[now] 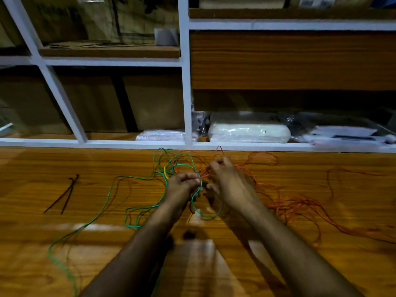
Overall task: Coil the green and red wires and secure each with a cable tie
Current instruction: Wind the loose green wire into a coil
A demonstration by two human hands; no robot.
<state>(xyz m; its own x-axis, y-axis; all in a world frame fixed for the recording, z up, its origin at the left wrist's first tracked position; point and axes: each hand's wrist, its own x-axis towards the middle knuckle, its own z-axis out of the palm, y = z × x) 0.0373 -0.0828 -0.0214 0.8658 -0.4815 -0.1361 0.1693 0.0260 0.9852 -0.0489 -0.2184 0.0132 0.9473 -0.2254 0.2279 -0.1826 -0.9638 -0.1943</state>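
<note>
Both hands (182,185) pinch tangled green wire (102,206) and, seemingly, red wire (278,202); cable ties (62,196) lie left.

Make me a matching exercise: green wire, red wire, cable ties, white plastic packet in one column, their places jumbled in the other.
1. green wire
2. red wire
3. cable ties
4. white plastic packet

A. on the shelf behind the table
B. loose, spread right of the hands
C. far left on the table, untouched
D. trailing left toward the near table edge

Pairs: 1-D, 2-B, 3-C, 4-A
</note>
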